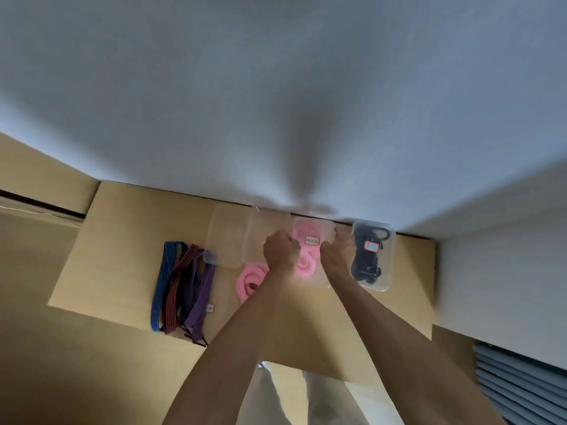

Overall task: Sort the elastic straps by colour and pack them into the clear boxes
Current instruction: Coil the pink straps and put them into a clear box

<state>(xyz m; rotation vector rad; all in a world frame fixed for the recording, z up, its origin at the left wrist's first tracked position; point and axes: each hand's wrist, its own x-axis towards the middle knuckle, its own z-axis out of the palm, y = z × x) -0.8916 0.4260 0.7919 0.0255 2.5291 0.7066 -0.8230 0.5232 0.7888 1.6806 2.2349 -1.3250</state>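
Desk (pixel 129 271) first: it carries everything, with the pink-filled clear box (pixel 313 237) as the landmark. Beside that box, a box of black straps (pixel 369 256) looks finished; on its other side sit two empty clear boxes (pixel 228 240), and beyond them loose blue, red and purple straps (pixel 181 286). A loose pink strap (pixel 250 280) lies just in front. Left hand (pixel 280 246) and right hand (pixel 337 253) curl on the pink box's edges (lid or rim, I cannot tell). Springy pink coils may bulge and stop it closing.
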